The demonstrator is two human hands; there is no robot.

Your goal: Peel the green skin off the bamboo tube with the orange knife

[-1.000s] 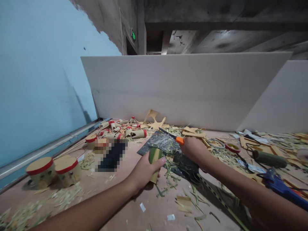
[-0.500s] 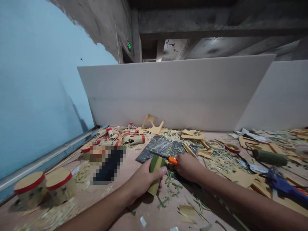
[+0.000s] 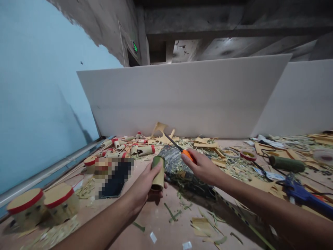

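My left hand (image 3: 142, 184) is wrapped round a short bamboo tube (image 3: 159, 177), its open end tipped towards me. Part of the tube is green and part is pale where the skin is off. My right hand (image 3: 204, 166) grips the orange handle of a knife (image 3: 187, 155). The dark, narrow blade points up and to the left, apart from the tube. Beneath and behind both hands lies a black plastic sheet (image 3: 171, 159) strewn with green shavings.
Two bamboo drums with red rims (image 3: 59, 201) stand at the left, near a dark phone-like slab (image 3: 113, 185), partly pixelated. Small red-ended bamboo pieces (image 3: 146, 150) lie behind. On the right are a blue glue gun (image 3: 299, 194), a green bamboo tube (image 3: 286, 164) and tape (image 3: 248, 155). A white panel (image 3: 182, 100) borders the back.
The knife has lifted off the tube, its blade swinging upward. My left hand has turned the tube more upright, showing its open end, and moved slightly left.
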